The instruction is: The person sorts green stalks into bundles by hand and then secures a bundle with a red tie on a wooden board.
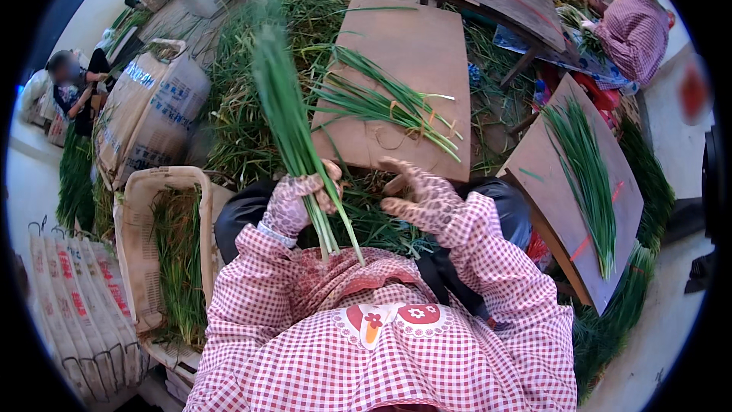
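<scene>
My left hand, in a spotted glove, grips a bunch of long green chives by the pale stems. The leaves point up and away, blurred at their tips, and the cut white ends hang down over my lap. My right hand, in a matching glove, is apart from the bunch with fingers spread and nothing in them. It is nearest the front edge of a brown board. On that board lie loosely spread chives, with thin tan ties among their stems.
To my left stands a plastic crate with greens inside, behind it a stuffed white sack. Heaped leaves cover the floor ahead. A tilted board with chives is on my right. A co-worker sits far right.
</scene>
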`<state>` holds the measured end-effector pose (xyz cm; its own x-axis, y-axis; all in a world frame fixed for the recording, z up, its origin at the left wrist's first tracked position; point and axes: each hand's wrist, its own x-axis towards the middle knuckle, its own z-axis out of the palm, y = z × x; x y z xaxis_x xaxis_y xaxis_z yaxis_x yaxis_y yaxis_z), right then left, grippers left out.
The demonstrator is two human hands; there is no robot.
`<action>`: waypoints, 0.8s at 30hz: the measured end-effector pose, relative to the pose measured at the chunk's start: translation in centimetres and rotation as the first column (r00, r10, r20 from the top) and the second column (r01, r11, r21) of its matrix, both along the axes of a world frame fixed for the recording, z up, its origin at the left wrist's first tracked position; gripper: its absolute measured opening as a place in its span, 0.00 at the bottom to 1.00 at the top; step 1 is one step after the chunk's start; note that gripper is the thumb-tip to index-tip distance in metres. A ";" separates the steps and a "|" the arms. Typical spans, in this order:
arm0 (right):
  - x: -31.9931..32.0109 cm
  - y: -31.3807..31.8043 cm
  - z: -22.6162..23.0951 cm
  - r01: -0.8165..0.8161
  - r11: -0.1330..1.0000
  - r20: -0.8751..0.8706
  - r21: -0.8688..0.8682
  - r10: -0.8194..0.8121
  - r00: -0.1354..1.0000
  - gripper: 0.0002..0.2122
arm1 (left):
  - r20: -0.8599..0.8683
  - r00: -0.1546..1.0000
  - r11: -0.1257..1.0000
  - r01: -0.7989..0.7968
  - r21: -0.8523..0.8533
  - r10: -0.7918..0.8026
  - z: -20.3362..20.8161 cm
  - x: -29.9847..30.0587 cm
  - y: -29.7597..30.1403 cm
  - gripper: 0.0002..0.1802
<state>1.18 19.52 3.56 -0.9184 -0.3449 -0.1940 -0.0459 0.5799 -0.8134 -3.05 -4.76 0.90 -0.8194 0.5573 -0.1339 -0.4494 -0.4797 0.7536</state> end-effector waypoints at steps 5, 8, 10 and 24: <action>-0.1 -1.9 -2.5 -0.318 0.946 0.021 -0.058 0.320 0.947 0.29 | 0.258 0.964 0.987 0.095 -0.128 -0.059 -0.8 2.4 2.0 0.20; 1.1 -1.8 -3.8 -0.262 0.964 0.058 -0.048 0.265 0.963 0.28 | 0.318 0.939 0.971 0.186 -0.150 -0.130 -1.1 3.6 2.1 0.18; 1.5 -2.1 -4.1 -0.230 0.973 0.069 -0.036 0.232 0.970 0.28 | 0.388 0.920 0.974 0.139 -0.180 -0.059 -1.9 4.7 1.9 0.19; 4.6 -2.1 -5.2 0.004 1.000 0.056 0.002 -0.004 0.998 0.26 | 0.187 0.980 0.914 0.011 -0.406 0.072 -1.7 9.4 5.3 0.18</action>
